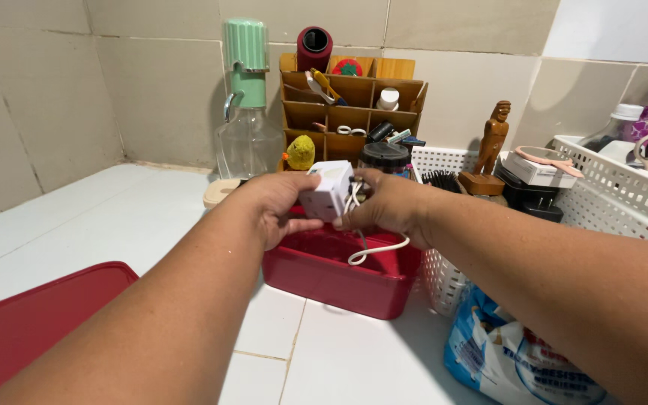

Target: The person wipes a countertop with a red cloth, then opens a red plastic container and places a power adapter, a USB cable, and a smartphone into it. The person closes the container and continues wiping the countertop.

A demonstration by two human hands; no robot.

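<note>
White, one boxy plug adapter [327, 189] sits above one red bin [339, 274] on the tabletop [114, 217], pinched by the curled left hand [268, 206]; the right hand [388, 206] closes on its single looping cable [373, 251]. Lower right lies one blue-and-white printed packet [511, 352]

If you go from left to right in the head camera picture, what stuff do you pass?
Red lid → clear bottle with green pump top → left hand → white plug adapter → right hand → wooden figurine → white basket.
</note>
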